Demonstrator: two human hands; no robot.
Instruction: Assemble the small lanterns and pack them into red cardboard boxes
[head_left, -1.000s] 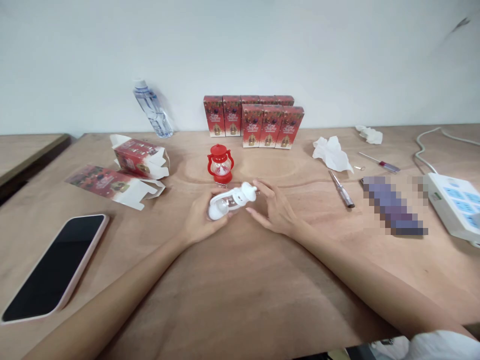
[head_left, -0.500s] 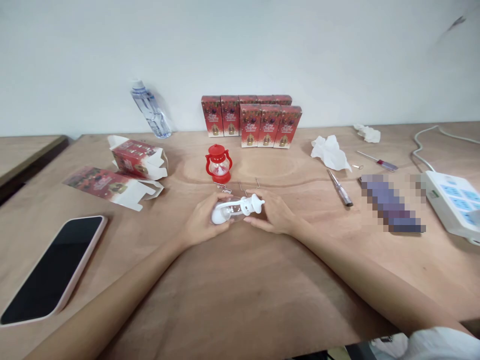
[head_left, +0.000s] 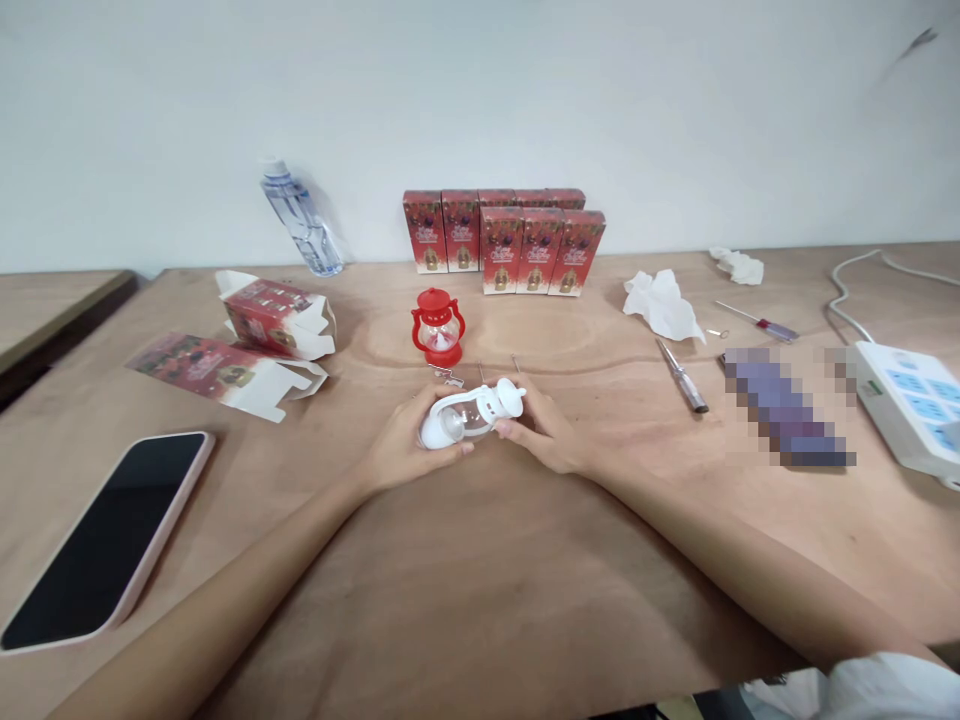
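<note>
A small white lantern (head_left: 474, 412) with a clear middle lies on its side between my hands, its top pointing right. My left hand (head_left: 401, 440) is closed around the base end. At the top end, my right hand (head_left: 547, 430) grips the lantern with thumb and fingers; some of its fingers are hidden behind. Just beyond stands a red lantern (head_left: 439, 328), upright on the table. Thin bent metal wires (head_left: 447, 377) lie between the red lantern and my hands.
Red printed boxes (head_left: 510, 250) stand by the wall. Opened cartons (head_left: 247, 375), a water bottle (head_left: 304, 220) and a phone (head_left: 105, 535) are left. Right are crumpled tissue (head_left: 664, 305), screwdrivers (head_left: 682, 378), a pixelated dark object (head_left: 784, 410) and a power strip (head_left: 911, 405).
The white lantern has turned slightly in my hands, showing more of its handle side. My right thumb has shifted up against its top end. The surrounding things stay put.
</note>
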